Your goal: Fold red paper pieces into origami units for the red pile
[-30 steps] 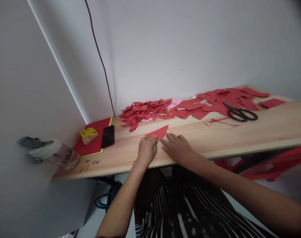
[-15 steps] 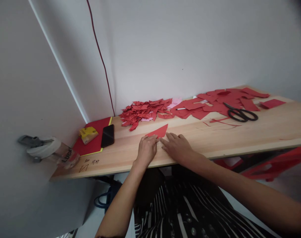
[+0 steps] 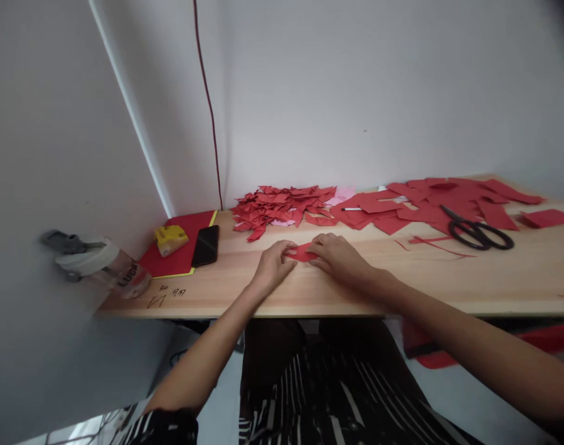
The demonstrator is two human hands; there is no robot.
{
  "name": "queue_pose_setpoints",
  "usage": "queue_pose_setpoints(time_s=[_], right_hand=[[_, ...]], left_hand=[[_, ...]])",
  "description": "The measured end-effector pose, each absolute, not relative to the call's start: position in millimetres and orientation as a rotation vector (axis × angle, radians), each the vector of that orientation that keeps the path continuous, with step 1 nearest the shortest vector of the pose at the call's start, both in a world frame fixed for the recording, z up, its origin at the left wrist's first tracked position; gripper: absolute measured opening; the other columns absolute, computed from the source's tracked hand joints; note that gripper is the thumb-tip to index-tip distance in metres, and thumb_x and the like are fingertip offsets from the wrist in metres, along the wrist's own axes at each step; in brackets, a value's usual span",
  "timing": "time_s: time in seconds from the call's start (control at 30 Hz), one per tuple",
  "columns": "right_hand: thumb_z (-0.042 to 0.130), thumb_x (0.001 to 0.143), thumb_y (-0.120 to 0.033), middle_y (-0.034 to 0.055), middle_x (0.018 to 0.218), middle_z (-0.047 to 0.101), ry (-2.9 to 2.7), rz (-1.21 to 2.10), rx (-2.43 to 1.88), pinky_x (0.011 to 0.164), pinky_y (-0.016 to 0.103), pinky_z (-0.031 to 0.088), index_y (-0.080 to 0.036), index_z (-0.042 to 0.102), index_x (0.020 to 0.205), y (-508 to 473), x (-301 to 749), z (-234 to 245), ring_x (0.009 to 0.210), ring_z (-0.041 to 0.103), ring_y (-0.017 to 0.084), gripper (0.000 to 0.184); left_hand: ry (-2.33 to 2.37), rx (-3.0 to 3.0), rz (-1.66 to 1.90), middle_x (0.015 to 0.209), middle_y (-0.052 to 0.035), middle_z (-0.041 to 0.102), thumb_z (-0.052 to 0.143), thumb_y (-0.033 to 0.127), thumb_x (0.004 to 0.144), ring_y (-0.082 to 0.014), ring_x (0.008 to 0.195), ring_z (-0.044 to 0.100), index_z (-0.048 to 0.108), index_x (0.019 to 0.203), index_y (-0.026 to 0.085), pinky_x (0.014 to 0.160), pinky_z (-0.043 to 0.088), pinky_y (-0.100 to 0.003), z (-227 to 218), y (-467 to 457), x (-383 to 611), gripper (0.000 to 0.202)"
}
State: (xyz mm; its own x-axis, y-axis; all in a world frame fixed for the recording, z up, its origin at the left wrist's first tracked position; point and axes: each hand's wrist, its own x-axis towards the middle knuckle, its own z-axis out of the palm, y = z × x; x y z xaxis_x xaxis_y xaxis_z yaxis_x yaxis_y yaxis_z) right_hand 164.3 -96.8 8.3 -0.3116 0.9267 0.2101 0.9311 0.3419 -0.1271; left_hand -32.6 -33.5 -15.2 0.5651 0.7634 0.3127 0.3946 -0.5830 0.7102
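A small piece of red paper [image 3: 302,253] is stretched between my two hands, just above or on the wooden table. My left hand [image 3: 275,262] pinches its left end between thumb and fingers. At the other end my right hand [image 3: 334,254] grips the paper, its fingers covering that corner. Behind my hands lies a heap of folded red paper pieces [image 3: 282,204], with a few pink ones among them. Flat red paper pieces [image 3: 421,201] spread over the back right of the table.
Black-handled scissors [image 3: 479,235] lie at the right near thin red paper strips [image 3: 442,246]. On the left are a phone [image 3: 206,245], a yellow box [image 3: 170,240] on red sheets [image 3: 170,267], and a clear bottle [image 3: 119,272]. Pencil-like marks show on the wooden table [image 3: 245,303].
Both hands have gone from pressing the red paper on the table to holding it by its two ends. The paper now looks narrower. The camera view has shifted.
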Motion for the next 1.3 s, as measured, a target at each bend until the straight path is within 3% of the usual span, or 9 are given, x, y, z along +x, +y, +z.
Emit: queue_pose_setpoints(time_s=[0.1,0.27,0.53,0.77,0.97,1.13,1.3], right_hand=[[0.054,0.095,-0.032,0.0119,0.109,0.064,-2.383,-0.006,-1.592,0.084,0.034,0.036,-0.016,0.068,0.105,-88,167,4,0.1,0.056,0.025,0.024],[0.048,0.097,-0.028,0.0112,0.1,0.066,-2.446,-0.037,-1.544,0.079,0.034,0.035,-0.015,0.068,0.093,-78,170,-2,0.093,0.058,0.023,0.024],[0.057,0.091,-0.025,0.0099,0.096,0.063,-2.371,0.176,-1.495,0.077,0.033,0.038,-0.015,0.063,0.091,-70,175,0,0.088,0.056,0.022,0.011],[0.06,0.087,-0.025,0.0055,0.087,0.062,-2.233,0.368,-1.445,0.071,0.03,0.037,-0.018,0.057,0.083,-67,175,-1,0.079,0.052,0.019,0.009],[0.058,0.089,-0.029,0.0024,0.08,0.062,-2.187,0.433,-1.411,0.069,0.029,0.036,-0.02,0.055,0.076,-63,177,-1,0.072,0.051,0.017,0.016],[0.058,0.088,-0.028,0.002,0.08,0.065,-2.09,0.462,-1.476,0.069,0.029,0.038,-0.02,0.057,0.082,-52,179,0,0.074,0.055,0.017,0.01],[0.056,0.089,-0.03,-0.0006,0.072,0.063,-1.929,0.613,-1.492,0.06,0.026,0.039,-0.02,0.055,0.082,-40,177,-3,0.065,0.055,0.014,0.012]], left_hand=[[0.919,2.324,0.724,0.101,-0.0044,0.066,0.07,0.008,0.07,-0.0154,0.086,0.06,0.066,0.101,0.017,0.079,0.049,-0.028,-12,-20,-30,0.033],[0.766,2.449,0.705,0.092,-0.0044,0.064,0.07,0.014,0.076,-0.0163,0.086,0.058,0.066,0.082,0.016,0.078,0.045,-0.028,-11,-9,-24,0.008],[0.643,2.495,0.674,0.096,-0.0053,0.066,0.069,0.012,0.079,-0.0182,0.092,0.059,0.064,0.084,0.016,0.084,0.045,-0.03,-12,3,-23,0.009],[0.569,2.489,0.666,0.103,-0.0056,0.065,0.065,0.019,0.085,-0.0185,0.099,0.058,0.064,0.089,0.018,0.09,0.044,-0.032,-13,8,-27,0.005],[0.586,2.558,0.416,0.099,-0.0035,0.064,0.077,0.022,0.072,-0.0196,0.095,0.057,0.063,0.081,0.018,0.081,0.044,-0.029,5,8,-20,0.017],[0.746,2.54,0.553,0.083,-0.0027,0.063,0.066,0.02,0.083,-0.0172,0.083,0.056,0.062,0.076,0.017,0.074,0.042,-0.028,2,6,-10,0.009],[0.915,2.471,0.645,0.085,-0.0037,0.066,0.057,0.02,0.09,-0.0187,0.085,0.057,0.065,0.084,0.017,0.078,0.042,-0.032,-9,7,-15,0.011]])
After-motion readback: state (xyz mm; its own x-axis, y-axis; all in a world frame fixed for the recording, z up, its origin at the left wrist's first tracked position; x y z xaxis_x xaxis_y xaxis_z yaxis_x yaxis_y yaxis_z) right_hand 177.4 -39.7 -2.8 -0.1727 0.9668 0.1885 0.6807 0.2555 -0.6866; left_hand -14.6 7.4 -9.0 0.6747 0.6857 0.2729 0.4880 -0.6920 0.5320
